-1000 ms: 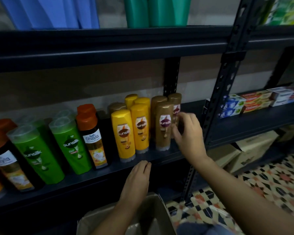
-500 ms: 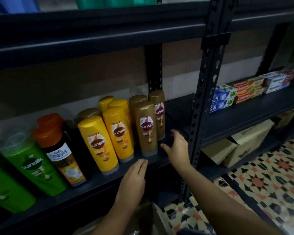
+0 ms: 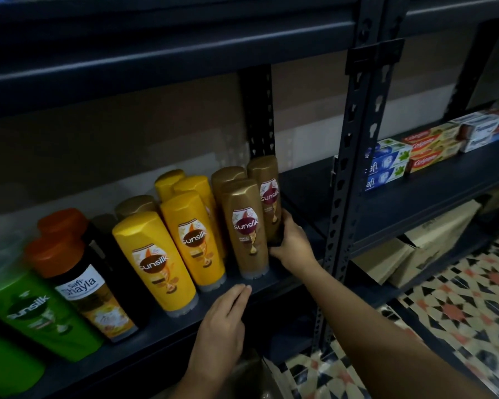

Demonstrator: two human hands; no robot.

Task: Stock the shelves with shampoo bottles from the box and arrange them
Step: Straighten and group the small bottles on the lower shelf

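gold-brown sunsilk bottles (image 3: 247, 228) are stood at the right end of the row on the dark metal shelf (image 3: 274, 283). the rear gold-brown bottle (image 3: 268, 194), just behind and right of the front one, is gripped at its base by the right hand (image 3: 293, 246), fingers curled round it. the left hand (image 3: 224, 326) is laid flat, fingers straight, on the shelf edge below the yellow sunsilk bottles (image 3: 196, 234).

One view only, from the camera on your head. It looks forward and down, tilted, close on the dark metal shelf (image 3: 271, 283) of upright plastic shampoo bottles (image 3: 247, 228). Your hands (image 3: 224, 321) reach in from the lower edge. Patterned tiled floor (image 3: 458, 306) at lower right.
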